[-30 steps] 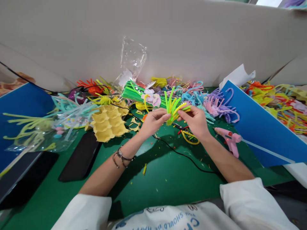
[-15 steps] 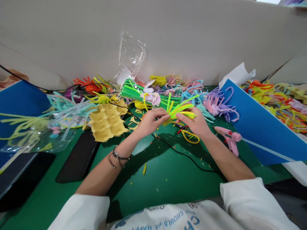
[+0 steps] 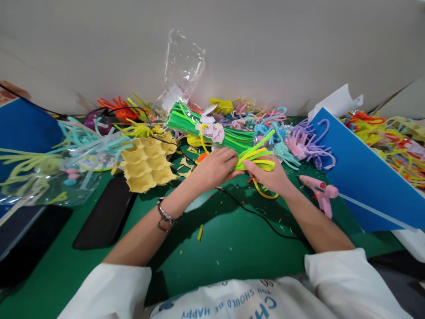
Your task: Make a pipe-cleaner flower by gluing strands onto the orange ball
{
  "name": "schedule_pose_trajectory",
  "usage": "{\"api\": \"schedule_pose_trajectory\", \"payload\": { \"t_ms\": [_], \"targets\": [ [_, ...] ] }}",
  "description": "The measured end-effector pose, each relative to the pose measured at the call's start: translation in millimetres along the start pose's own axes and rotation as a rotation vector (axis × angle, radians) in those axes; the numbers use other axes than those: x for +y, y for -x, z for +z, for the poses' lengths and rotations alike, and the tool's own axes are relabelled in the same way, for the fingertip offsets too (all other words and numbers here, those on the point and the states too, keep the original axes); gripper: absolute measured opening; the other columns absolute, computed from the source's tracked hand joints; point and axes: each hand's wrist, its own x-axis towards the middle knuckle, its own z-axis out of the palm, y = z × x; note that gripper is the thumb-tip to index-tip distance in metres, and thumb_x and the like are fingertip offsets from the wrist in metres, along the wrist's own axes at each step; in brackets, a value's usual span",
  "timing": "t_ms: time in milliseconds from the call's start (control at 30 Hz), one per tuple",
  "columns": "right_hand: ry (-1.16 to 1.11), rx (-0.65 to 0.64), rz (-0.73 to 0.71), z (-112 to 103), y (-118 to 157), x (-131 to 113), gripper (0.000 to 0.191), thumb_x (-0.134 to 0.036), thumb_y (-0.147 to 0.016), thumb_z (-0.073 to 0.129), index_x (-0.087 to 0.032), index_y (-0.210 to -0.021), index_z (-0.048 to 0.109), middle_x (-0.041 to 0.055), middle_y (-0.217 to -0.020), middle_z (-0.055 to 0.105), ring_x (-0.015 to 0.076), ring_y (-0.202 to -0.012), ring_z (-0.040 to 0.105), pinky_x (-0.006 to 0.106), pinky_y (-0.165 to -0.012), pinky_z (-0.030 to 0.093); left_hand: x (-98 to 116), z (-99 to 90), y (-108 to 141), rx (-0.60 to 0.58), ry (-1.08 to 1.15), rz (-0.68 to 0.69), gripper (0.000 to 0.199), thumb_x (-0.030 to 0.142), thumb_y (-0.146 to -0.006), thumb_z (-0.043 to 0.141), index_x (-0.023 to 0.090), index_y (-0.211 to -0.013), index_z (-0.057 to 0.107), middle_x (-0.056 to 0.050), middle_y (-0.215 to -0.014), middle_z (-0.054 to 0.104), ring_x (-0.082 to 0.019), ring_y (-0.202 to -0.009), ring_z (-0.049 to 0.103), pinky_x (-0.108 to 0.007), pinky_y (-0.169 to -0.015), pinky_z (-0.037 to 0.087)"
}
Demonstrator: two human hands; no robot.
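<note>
A bunch of yellow and lime-green pipe cleaners (image 3: 255, 156) is held between my two hands above the green table. My left hand (image 3: 217, 167) closes around the bunch's left end, hiding it. On the other side, my right hand (image 3: 274, 175) grips the bunch with the thumb on top, and the loose ends fan out to the upper right. Just behind the hands lies a thick bundle of green pipe cleaners (image 3: 186, 122) in clear plastic, with pale paper flower shapes (image 3: 212, 128) on it. A yellow loop (image 3: 265, 192) rests on the table below my right hand.
A pink glue gun (image 3: 320, 192) stands at right, beside a blue panel (image 3: 368, 177). A yellow egg carton (image 3: 148, 166) and a black phone (image 3: 106, 215) lie at left. A black cable (image 3: 255, 212) crosses the table (image 3: 212, 257). Colourful pipe-cleaner pieces (image 3: 295, 141) line the back.
My left hand has turned over and closed further around the left end of the bunch. The pipe cleaners have tilted into a tighter fan pointing right. My right hand keeps its grip.
</note>
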Motion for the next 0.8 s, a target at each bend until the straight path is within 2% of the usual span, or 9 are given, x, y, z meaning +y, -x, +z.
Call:
{"api": "schedule_pose_trajectory", "payload": {
  "t_ms": [167,333,433,533,667,800],
  "targets": [
    [0.117,0.038,-0.068,0.0,-1.2,-0.8,0.028,-0.034,-0.078,0.057,-0.019,-0.054,0.055,-0.0009,-0.051,0.055,0.0113,-0.052,0.052,0.023,-0.048,0.041,-0.4,0.3,-0.3,0.018,-0.072,0.015,0.047,0.043,-0.095,0.028,0.013,-0.077,0.059,-0.006,-0.077,0.060,-0.016,-0.072,0.052,-0.027,-0.066,0.038],
    [0.145,-0.024,-0.127,0.9,-2.2,4.9,0.031,-0.030,-0.083,0.053,-0.018,-0.055,0.056,0.0014,-0.064,0.064,0.0120,-0.061,0.058,0.024,-0.061,0.047,-0.1,4.8,0.9,0.019,-0.118,0.017,0.040,0.035,-0.096,0.032,0.014,-0.076,0.059,-0.004,-0.075,0.059,-0.016,-0.072,0.051,-0.027,-0.067,0.034],
    [0.144,-0.035,-0.175,2.6,-2.1,12.0,0.024,-0.030,-0.084,0.054,-0.018,-0.065,0.061,0.0016,-0.072,0.067,0.0128,-0.067,0.060,0.024,-0.064,0.048,-1.0,6.3,2.4,0.017,-0.084,0.003,0.037,0.031,-0.096,0.034,0.015,-0.076,0.059,-0.003,-0.077,0.061,-0.014,-0.072,0.052,-0.026,-0.070,0.035],
    [0.166,0.019,-0.240,5.5,-0.9,18.3,0.017,-0.030,-0.086,0.053,-0.020,-0.077,0.065,0.0018,-0.078,0.068,0.0143,-0.072,0.062,0.026,-0.068,0.049,-1.1,7.8,3.7,0.029,-0.051,-0.030,0.033,0.029,-0.096,0.036,0.015,-0.078,0.060,-0.002,-0.080,0.063,-0.014,-0.075,0.054,-0.026,-0.076,0.037],
    [0.295,0.042,-0.293,9.3,0.8,19.6,0.020,-0.026,-0.087,0.052,-0.020,-0.071,0.062,0.0025,-0.076,0.068,0.0147,-0.072,0.062,0.026,-0.071,0.047,0.2,10.2,4.2,0.025,-0.015,-0.086,0.030,0.028,-0.095,0.038,0.015,-0.080,0.060,-0.002,-0.082,0.065,-0.014,-0.078,0.056,-0.027,-0.078,0.037],
    [0.273,0.074,-0.296,13.9,1.4,18.6,0.019,-0.024,-0.087,0.051,-0.020,-0.070,0.060,0.0023,-0.077,0.068,0.0132,-0.070,0.061,0.025,-0.070,0.046,0.5,10.5,3.9,0.029,-0.017,-0.087,0.029,0.027,-0.095,0.039,0.015,-0.081,0.061,-0.002,-0.080,0.065,-0.014,-0.076,0.056,-0.027,-0.078,0.037]
  ]
}}
